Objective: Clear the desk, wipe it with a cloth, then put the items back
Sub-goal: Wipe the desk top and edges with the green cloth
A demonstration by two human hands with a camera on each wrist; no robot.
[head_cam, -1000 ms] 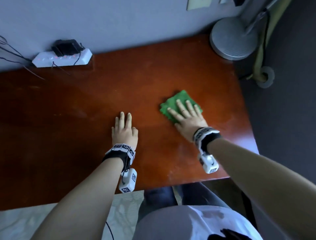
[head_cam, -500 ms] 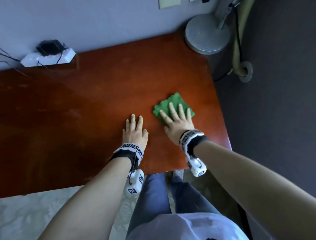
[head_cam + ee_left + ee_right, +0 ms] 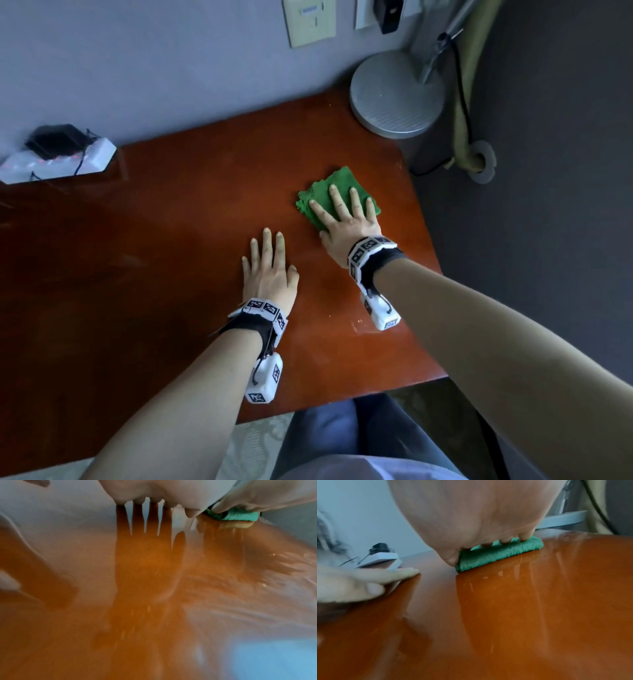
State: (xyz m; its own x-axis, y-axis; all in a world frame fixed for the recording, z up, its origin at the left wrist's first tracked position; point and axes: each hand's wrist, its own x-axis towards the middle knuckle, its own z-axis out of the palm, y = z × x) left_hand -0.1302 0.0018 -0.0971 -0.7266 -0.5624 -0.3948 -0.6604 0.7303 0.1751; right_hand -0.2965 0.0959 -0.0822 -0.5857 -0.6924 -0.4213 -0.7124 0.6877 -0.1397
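Note:
A folded green cloth (image 3: 327, 186) (image 3: 503, 553) (image 3: 238, 515) lies on the reddish-brown desk (image 3: 171, 240) near its right edge. My right hand (image 3: 342, 216) presses flat on it with straight, spread fingers (image 3: 524, 536); the palm hides the cloth's near part. My left hand (image 3: 269, 263) rests flat on the bare desk just left of the cloth, fingers straight and together, holding nothing. In the right wrist view the left hand (image 3: 368, 580) shows at the left edge.
A white power strip (image 3: 58, 161) (image 3: 380, 561) with a black plug lies at the desk's back left by the wall. A round grey lamp base (image 3: 397, 92) stands at the back right corner with its cable. The desk's right edge (image 3: 428, 246) drops to dark floor.
The right hand slid the cloth slightly back toward the wall and right edge. The left hand stayed flat on the desk. The head view shifted, so the desk appears lower and closer.

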